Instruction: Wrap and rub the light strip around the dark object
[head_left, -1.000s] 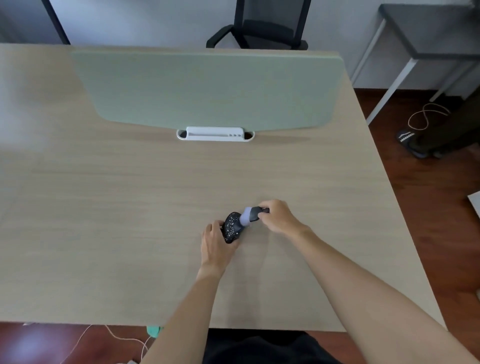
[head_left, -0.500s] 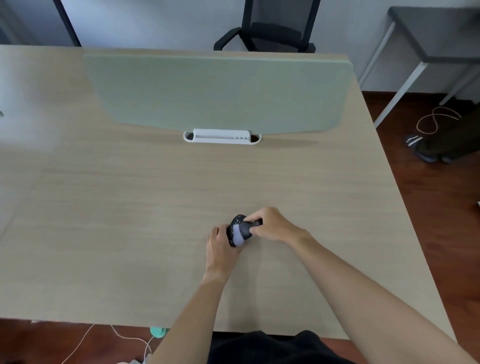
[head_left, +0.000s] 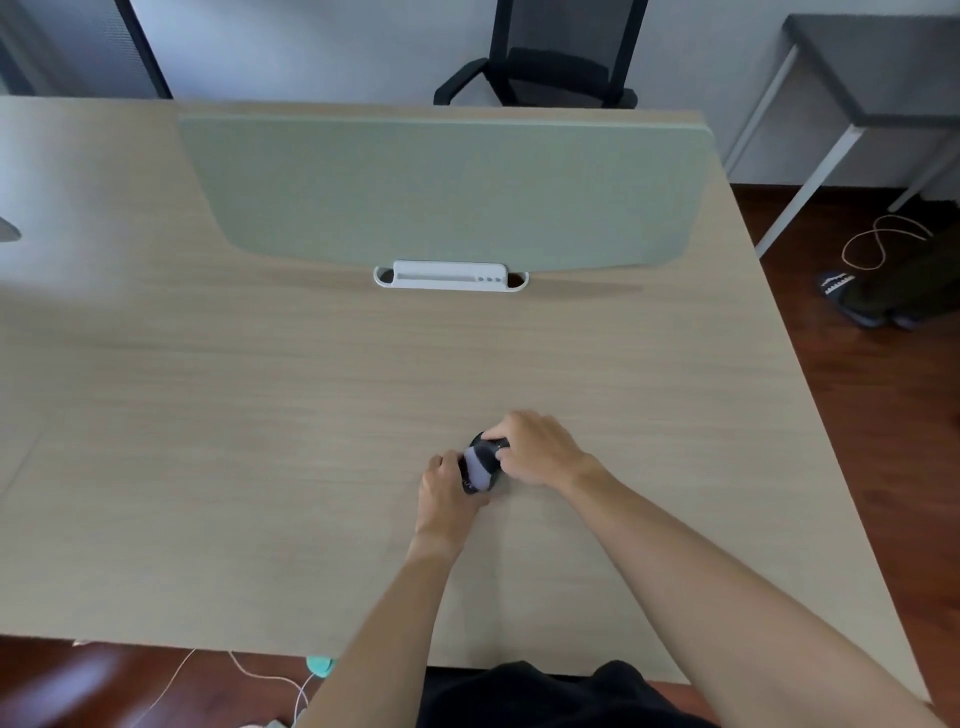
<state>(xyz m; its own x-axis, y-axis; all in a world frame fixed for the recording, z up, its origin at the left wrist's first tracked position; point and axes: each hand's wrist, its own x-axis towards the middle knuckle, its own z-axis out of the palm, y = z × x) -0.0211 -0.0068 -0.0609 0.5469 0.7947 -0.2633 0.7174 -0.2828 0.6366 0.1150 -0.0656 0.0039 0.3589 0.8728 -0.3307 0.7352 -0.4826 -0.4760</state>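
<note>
At a pale wooden table (head_left: 260, 415) backed by a green divider panel (head_left: 447, 192), we hold a small dark bundle (head_left: 480, 467), seemingly a rolled sock with a pale lilac band, just right of the table's middle. Our left hand (head_left: 447, 493) grips its near side; the fingers of our right hand (head_left: 535, 447) curl over its far end. We judge the rolling nearly finished: the bundle looks compact, but both hands remain on it and it is not set down.
</note>
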